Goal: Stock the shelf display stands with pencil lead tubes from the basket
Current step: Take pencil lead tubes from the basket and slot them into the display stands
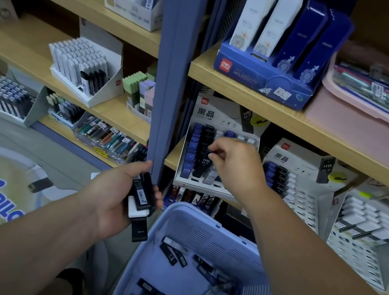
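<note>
At frame centre my right grip (234, 165) pinches a black lead tube (204, 163) at the display stand (204, 184). My left grip (111, 198) clasps a bundle of tubes (142, 196); more lie in the basket (202, 235), lower centre.

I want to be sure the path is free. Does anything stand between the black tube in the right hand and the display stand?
Nothing visible does. The right hand pinches the black tube right at the black column of the display stand, among others standing there. The slot itself is hidden behind them.
</note>
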A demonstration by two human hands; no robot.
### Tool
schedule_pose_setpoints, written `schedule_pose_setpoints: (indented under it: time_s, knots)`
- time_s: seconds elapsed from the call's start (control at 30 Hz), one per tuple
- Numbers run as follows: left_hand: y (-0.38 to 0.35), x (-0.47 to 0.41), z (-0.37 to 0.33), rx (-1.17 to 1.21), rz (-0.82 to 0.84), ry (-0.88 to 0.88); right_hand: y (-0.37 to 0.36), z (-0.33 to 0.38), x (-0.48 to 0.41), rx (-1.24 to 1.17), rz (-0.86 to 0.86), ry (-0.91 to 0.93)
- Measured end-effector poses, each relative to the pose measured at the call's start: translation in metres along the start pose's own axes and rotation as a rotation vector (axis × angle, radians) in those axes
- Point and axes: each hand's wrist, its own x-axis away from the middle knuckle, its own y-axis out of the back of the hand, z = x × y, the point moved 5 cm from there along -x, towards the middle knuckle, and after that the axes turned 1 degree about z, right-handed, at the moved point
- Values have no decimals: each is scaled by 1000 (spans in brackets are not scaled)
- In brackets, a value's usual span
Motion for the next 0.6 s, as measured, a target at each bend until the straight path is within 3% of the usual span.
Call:
schedule_pose_setpoints:
  time_s: [0.33,0.6]
  knots:
    - [0,1,-3,33,-1,-8,-9,0,-6,-43,-22,51]
    - [-11,2,-1,61,15,-9,-5,4,-2,18,54,22]
